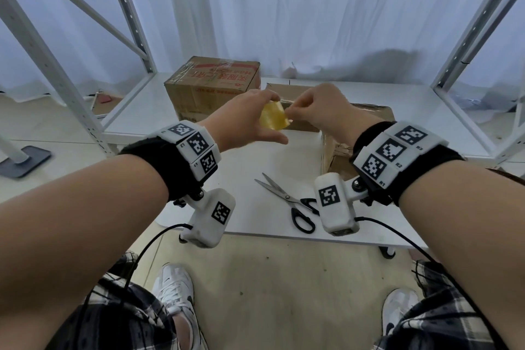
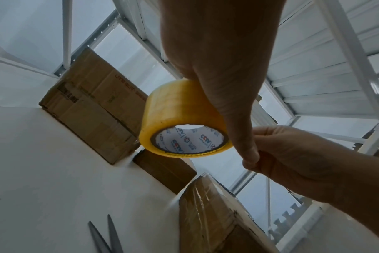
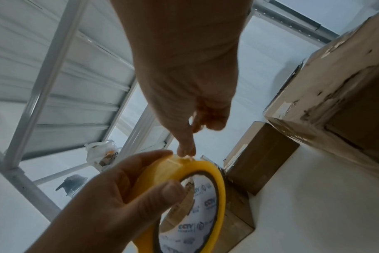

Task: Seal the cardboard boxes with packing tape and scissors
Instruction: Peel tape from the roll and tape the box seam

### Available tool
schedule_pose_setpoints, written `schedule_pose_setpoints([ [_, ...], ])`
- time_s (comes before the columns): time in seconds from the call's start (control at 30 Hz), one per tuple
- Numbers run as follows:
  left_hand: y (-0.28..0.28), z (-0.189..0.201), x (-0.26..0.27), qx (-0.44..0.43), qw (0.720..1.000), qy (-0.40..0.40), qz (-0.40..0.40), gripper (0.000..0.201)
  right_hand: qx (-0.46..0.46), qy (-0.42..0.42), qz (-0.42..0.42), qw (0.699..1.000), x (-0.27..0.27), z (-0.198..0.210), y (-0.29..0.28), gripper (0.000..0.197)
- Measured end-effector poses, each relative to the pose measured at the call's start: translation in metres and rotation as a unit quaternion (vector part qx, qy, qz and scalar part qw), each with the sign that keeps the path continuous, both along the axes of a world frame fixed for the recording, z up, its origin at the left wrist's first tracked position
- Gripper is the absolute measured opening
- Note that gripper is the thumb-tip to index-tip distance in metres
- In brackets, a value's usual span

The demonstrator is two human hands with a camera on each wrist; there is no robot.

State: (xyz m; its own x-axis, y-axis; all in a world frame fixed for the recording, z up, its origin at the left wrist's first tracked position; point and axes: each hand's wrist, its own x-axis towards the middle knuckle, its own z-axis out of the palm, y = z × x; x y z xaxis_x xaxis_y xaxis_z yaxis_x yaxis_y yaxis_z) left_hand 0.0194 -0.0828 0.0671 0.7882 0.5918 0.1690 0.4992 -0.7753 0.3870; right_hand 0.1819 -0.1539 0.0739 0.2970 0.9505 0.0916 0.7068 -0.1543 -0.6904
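Above desk (image 1: 255,156), left hand (image 1: 244,122) grips tape roll (image 1: 273,116); right hand (image 1: 318,111) fingers pinch at its edge, prob. the free end. Peel slowly, w/ roll steady.

The scissors (image 1: 289,202) lie on the table (image 1: 255,167), near its front edge. Behind them to the right stands a box (image 1: 360,133); another box (image 1: 210,85) stands behind, to the left.

The tape roll (image 2: 180,119) carries "CCTV" printed repeatedly on its white inner core. The far cardboard box (image 1: 213,85) bears red Chinese characters, too blurred to read. The wristband tags (image 1: 397,150) read "R1", "R2", "R3".
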Motion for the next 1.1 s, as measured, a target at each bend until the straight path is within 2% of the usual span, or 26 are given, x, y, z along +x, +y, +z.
schedule_pose_setpoints([
  [0.07,-0.001,0.002,0.001,-0.035,0.999,-0.012,-0.003,0.086,0.054,-0.006,-0.044,0.998,0.003,0.000,0.002,0.015],
  [0.2,-0.005,0.005,0.001,-0.099,0.993,-0.069,-0.007,0.081,0.099,-0.008,-0.102,0.990,0.006,-0.002,0.012,0.021],
  [0.33,-0.008,0.004,0.006,-0.042,0.993,-0.111,0.023,0.071,0.110,-0.040,-0.121,0.986,0.003,-0.003,0.020,0.018],
  [0.57,-0.005,0.003,0.010,0.030,0.998,-0.030,0.037,0.069,0.108,-0.017,-0.047,0.993,-0.010,0.006,0.006,0.021],
  [0.63,-0.003,0.001,0.009,0.029,0.998,-0.015,0.046,0.068,0.107,0.037,-0.038,0.993,-0.016,0.008,0.004,0.019],
  [0.73,-0.001,0.000,0.008,0.020,0.998,0.005,0.051,0.063,0.133,0.239,-0.013,0.962,-0.021,0.016,-0.003,0.018],
  [0.8,0.001,-0.001,0.006,0.010,0.998,0.013,0.057,0.062,0.136,0.269,-0.009,0.953,-0.026,0.021,-0.004,0.017],
  [0.93,0.001,-0.002,0.002,-0.006,0.998,0.002,0.059,0.073,0.134,0.310,-0.064,0.939,-0.020,0.023,0.002,0.020],
  [1.1,-0.001,0.003,-0.003,-0.027,0.997,-0.048,0.052,0.071,0.144,0.183,-0.102,0.967,-0.004,0.010,0.004,0.029],
])
